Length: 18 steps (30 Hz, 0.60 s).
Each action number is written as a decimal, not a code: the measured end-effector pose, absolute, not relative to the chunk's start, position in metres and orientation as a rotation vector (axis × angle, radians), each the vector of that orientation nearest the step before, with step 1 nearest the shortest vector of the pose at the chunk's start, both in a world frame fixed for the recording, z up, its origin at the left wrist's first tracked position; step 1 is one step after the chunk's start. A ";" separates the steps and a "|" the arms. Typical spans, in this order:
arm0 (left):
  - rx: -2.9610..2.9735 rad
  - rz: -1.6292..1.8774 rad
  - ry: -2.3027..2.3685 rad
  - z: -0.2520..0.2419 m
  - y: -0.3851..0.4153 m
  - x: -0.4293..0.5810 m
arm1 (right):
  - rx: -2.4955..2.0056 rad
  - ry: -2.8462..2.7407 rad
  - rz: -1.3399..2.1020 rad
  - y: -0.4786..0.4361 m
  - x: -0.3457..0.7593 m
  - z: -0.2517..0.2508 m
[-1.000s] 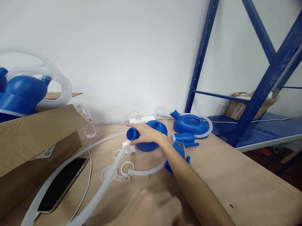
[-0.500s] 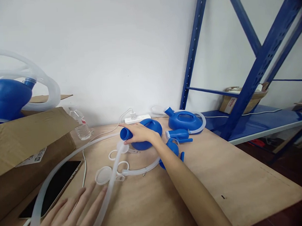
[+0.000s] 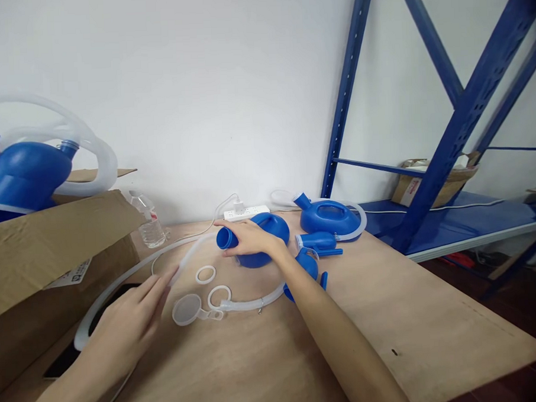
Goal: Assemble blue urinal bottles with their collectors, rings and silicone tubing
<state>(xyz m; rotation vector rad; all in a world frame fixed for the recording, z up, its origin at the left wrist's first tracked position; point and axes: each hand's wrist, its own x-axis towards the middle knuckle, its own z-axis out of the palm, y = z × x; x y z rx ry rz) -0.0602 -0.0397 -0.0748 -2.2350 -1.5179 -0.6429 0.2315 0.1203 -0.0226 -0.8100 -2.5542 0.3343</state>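
Note:
My right hand point(image 3: 250, 236) is closed around the neck of a blue plastic urinal bottle point(image 3: 275, 227), which lies tilted with its open mouth facing left. My left hand point(image 3: 135, 310) pinches a translucent hose point(image 3: 191, 255) to the left of the bottle; the hose loops back behind the hand and along the table. Between my hands lie a clear round cap point(image 3: 187, 309) with a tab and two white rings point(image 3: 206, 275). A short hose point(image 3: 250, 304) leads from beside the rings to a blue funnel-like piece point(image 3: 307, 263) partly behind my right forearm.
Another blue urinal bottle point(image 3: 331, 217) with a hose stands at the back right, a blue urinal head point(image 3: 318, 241) before it. At left are a cardboard box point(image 3: 66, 251) holding blue bottles, a water bottle point(image 3: 148, 224) and a dark tablet point(image 3: 64, 361). A power strip point(image 3: 246, 212) sits against the wall.
My left hand has gone from spread fingers low at the left to gripping the hose, pulling it left and away from the cap and rings. My right hand stays on the bottle neck.

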 end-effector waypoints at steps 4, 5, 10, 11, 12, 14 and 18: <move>-2.146 -0.655 -1.598 -0.073 -0.005 -0.051 | -0.800 -2.559 0.320 0.120 0.231 -0.022; -2.128 -0.646 -1.600 -0.076 0.002 -0.052 | -0.814 -2.557 0.316 0.120 0.231 -0.023; -2.172 -0.601 -1.464 -0.096 0.024 -0.062 | -0.848 -2.545 0.275 0.120 0.230 -0.024; -2.211 -0.592 -1.441 -0.099 0.028 -0.062 | -0.846 -2.551 0.266 0.120 0.229 -0.024; -2.254 -0.584 -1.427 -0.101 0.032 -0.062 | -0.857 -2.557 0.253 0.120 0.229 -0.024; -2.343 -0.563 -1.412 -0.103 0.039 -0.057 | -0.912 -2.574 0.214 0.119 0.229 -0.021; -2.428 -0.546 -1.452 -0.105 0.053 -0.038 | -0.934 -2.621 0.214 0.115 0.227 -0.013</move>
